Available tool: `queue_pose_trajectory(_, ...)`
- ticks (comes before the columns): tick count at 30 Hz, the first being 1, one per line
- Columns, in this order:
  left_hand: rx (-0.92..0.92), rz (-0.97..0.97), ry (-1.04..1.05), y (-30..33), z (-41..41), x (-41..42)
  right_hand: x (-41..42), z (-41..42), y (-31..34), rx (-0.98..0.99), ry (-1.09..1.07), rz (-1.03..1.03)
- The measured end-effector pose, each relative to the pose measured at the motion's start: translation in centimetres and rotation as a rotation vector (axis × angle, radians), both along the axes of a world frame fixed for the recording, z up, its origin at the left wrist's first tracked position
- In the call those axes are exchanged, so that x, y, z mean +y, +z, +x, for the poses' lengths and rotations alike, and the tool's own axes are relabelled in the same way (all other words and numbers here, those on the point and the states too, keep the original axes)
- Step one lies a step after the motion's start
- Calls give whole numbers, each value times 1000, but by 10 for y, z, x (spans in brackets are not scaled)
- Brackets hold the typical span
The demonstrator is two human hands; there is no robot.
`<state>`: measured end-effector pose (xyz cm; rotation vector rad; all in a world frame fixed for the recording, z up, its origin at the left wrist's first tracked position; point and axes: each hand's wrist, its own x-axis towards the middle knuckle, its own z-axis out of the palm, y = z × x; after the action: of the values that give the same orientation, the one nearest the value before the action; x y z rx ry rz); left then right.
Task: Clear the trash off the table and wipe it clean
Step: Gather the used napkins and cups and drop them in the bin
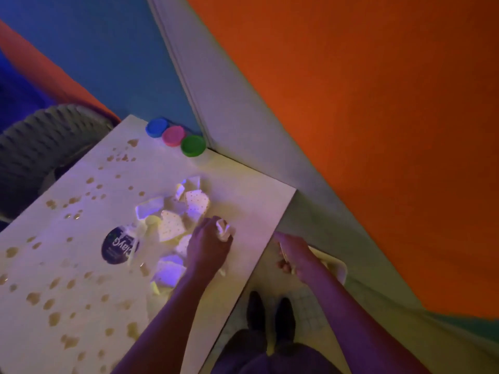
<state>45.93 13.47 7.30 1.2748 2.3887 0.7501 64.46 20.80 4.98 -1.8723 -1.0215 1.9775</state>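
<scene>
A white table (256, 201) is spattered with brown stains (54, 292) along its left side. In its middle lies a pile of torn paper scraps (172, 225), some dotted, next to a clear bag with a dark round label (118, 245). My left hand (209, 247) rests over the pile's right edge and grips a crumpled piece of paper (223, 230). My right hand (293, 256) is off the table's right edge, curled around the rim of a pale bin (337, 267) that it holds below table level.
Three small tubs with blue (157, 127), pink (174, 135) and green (193, 146) lids stand at the table's far corner by the wall. A grey wicker chair (35, 147) stands at the left. My shoes (270, 314) are on the floor beside the table.
</scene>
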Motion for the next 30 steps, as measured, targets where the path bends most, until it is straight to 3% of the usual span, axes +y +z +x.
queue_pose_trajectory(7, -18, -63, -371, -32, 64, 33, -18, 65, -8, -55, -315, -21)
queue_pose_trajectory(14, -12, -103, -658, -61, 124, 38, -58, 118, -35, -155, -499, -123)
queue_pose_trajectory(18, 1, -224, -779, -67, 146, 33, -82, 137, -44, -149, -589, -149)
queue_pose_trajectory(26, 137, -327, -827, -76, 188, 21, -105, 172, -59, -167, -643, -176)
queue_pose_trajectory(30, 121, -393, -778, -82, 202, 12, -104, 191, -71, -219, -607, -131)
